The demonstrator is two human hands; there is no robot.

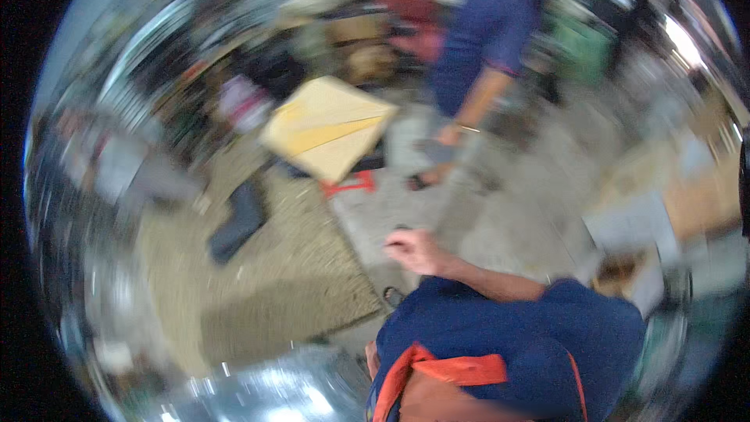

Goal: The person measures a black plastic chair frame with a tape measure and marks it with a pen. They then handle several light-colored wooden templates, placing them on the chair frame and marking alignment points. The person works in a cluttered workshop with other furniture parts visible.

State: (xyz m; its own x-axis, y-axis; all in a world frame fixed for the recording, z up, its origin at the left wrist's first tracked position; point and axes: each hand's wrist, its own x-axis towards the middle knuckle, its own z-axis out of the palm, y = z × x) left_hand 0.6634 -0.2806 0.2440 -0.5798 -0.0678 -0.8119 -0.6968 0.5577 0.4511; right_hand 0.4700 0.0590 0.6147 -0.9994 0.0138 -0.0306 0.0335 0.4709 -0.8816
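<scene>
Motion smears the whole picture. My right hand (418, 252) is out in front of my navy shirt (500, 328), its fingers curled closed. A small dark spot shows at the fingertips; what it is, if anything is held, I cannot make out. Just a bit of skin from my left hand (372, 359) shows at the left edge of my shirt, with its fingers hidden. Ahead and to the left of my right hand, a pale yellow flat sheet or board (332, 129) sits above a red object (355, 184).
A co-worker in a navy shirt (488, 39) stands ahead. A tan mat or sheet (289, 266) covers floor at left, with a dark grey piece (238, 223) on it. Shiny metal surface (266, 391) lies at lower left. Cardboard boxes (699, 195) stand at right. Another person (125, 164) is far left.
</scene>
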